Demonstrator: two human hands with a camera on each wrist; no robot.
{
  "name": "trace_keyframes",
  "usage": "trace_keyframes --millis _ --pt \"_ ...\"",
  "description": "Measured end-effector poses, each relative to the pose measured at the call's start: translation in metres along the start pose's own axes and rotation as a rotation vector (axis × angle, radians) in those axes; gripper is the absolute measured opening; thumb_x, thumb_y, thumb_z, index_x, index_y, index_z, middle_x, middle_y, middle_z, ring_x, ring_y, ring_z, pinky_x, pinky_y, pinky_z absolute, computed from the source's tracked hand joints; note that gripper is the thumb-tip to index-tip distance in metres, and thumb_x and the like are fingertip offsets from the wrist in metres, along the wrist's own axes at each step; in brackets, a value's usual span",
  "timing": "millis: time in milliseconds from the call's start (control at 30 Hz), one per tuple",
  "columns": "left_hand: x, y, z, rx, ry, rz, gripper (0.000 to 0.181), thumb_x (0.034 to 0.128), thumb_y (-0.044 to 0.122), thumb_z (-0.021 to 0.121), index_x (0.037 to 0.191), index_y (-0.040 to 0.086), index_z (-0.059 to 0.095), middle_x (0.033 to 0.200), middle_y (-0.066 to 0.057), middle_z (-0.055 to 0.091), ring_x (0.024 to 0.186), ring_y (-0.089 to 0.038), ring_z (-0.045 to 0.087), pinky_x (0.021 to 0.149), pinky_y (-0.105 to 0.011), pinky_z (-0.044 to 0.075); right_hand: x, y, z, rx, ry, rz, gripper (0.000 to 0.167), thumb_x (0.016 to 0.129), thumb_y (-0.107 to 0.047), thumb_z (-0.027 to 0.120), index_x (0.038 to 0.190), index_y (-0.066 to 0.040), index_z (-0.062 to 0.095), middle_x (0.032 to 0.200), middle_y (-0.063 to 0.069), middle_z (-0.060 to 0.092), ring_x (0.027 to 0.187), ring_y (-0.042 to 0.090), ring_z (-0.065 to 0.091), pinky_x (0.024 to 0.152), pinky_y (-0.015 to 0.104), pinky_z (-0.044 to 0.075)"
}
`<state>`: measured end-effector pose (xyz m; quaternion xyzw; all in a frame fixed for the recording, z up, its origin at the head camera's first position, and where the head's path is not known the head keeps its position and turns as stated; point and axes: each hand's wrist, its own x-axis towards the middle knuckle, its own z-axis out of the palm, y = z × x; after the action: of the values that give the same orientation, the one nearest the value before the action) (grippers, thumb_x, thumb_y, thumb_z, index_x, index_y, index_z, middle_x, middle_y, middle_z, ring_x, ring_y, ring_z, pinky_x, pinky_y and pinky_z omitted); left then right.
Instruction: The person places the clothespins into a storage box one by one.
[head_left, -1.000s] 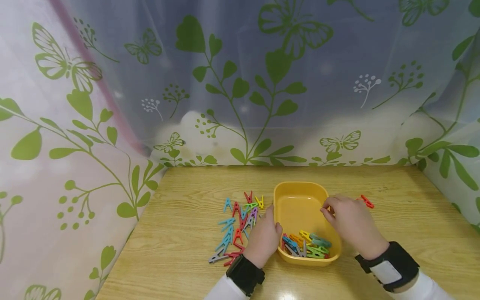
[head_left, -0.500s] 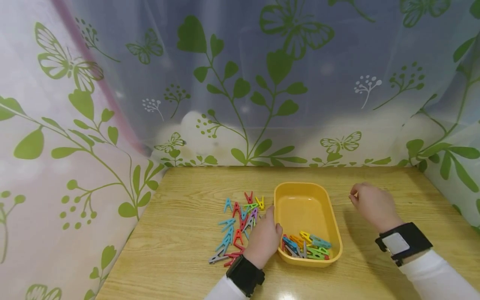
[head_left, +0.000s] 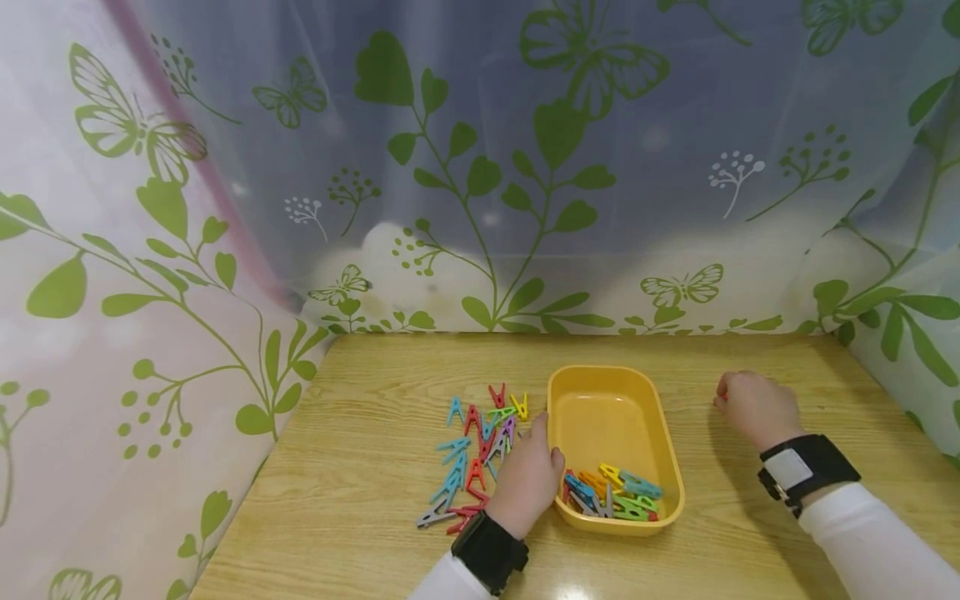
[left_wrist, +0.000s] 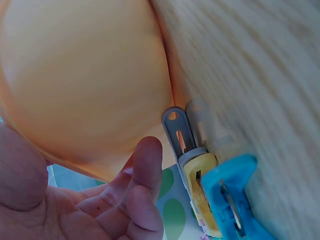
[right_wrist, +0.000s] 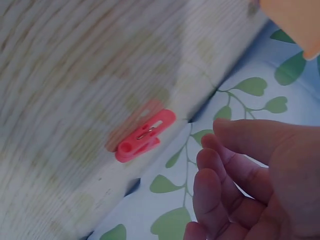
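A yellow plastic basin (head_left: 597, 421) holds several coloured clothespins (head_left: 636, 505) at its near end. My left hand (head_left: 525, 479) rests against the basin's left side, fingers slightly bent. Close to those fingers in the left wrist view are grey (left_wrist: 176, 131), yellow (left_wrist: 204, 172) and blue (left_wrist: 230, 195) clothespins. To the basin's right, my right hand (head_left: 759, 408) is above the table, fingers loosely curled around nothing. A red clothespin (right_wrist: 142, 137) lies just beyond its fingertips in the right wrist view. The hand mostly hides it in the head view.
Left of the basin, a loose group of clothespins (head_left: 455, 479) in blue, red, grey and other colours lies on the wooden table (head_left: 337, 467). A curtain (head_left: 465, 167) printed with leaves and butterflies hangs along the table's back and sides.
My right hand has moved from above the basin's right rim out to the right, over the red clothespin. My left hand and the basin have stayed in place.
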<state>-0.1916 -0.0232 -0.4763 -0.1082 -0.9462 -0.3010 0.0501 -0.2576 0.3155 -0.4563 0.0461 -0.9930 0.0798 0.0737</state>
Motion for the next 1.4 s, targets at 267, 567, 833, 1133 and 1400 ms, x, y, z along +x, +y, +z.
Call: trace_keyframes --millis 267,567,833,1133,1400 --pt "0.000 -0.001 0.000 0.003 -0.012 -0.014 0.053 0.1019 0.013 0.061 0.150 -0.003 0.044 0.122 -0.021 0.070 0.093 -0.031 0.073 0.073 -0.041 0.059 0.004 0.003 0.005 -0.008 -0.068 0.036 0.015 0.092 -0.012 0.072 0.093 0.003 0.073 0.089 0.023 0.071 0.077 0.041 0.069 0.065 0.064 0.052" --pt "0.000 -0.001 0.000 0.008 0.003 0.009 0.054 0.1013 0.012 0.062 0.149 -0.005 0.045 0.112 -0.021 0.072 0.079 -0.028 0.071 0.061 -0.034 0.054 0.006 0.006 0.011 0.004 -0.062 0.034 0.011 0.091 -0.009 0.070 0.092 0.001 0.074 0.090 0.024 0.073 0.079 0.042 0.069 0.065 0.065 0.053" --pt "0.000 -0.002 0.000 0.018 0.006 0.013 0.053 0.1010 0.012 0.062 0.148 -0.006 0.045 0.113 -0.021 0.072 0.083 -0.030 0.072 0.064 -0.036 0.056 0.010 0.006 0.011 -0.004 -0.092 0.050 0.011 0.092 -0.010 0.070 0.090 0.000 0.074 0.089 0.023 0.073 0.078 0.042 0.069 0.066 0.065 0.052" --pt "0.000 -0.003 0.002 0.019 0.011 0.013 0.053 0.1013 0.013 0.062 0.148 -0.006 0.045 0.115 -0.022 0.072 0.086 -0.030 0.073 0.068 -0.039 0.058 0.015 0.006 0.016 -0.045 -0.086 0.052 0.015 0.093 -0.003 0.062 0.081 0.001 0.069 0.081 0.022 0.070 0.070 0.036 0.068 0.059 0.058 0.054" --pt "0.001 -0.003 0.002 0.006 0.015 0.011 0.053 0.1008 0.012 0.063 0.148 -0.006 0.045 0.120 -0.022 0.071 0.097 -0.033 0.073 0.077 -0.043 0.060 0.017 0.007 0.017 -0.051 -0.087 0.051 0.018 0.093 0.001 0.056 0.079 0.003 0.067 0.079 0.024 0.068 0.069 0.037 0.067 0.060 0.061 0.053"
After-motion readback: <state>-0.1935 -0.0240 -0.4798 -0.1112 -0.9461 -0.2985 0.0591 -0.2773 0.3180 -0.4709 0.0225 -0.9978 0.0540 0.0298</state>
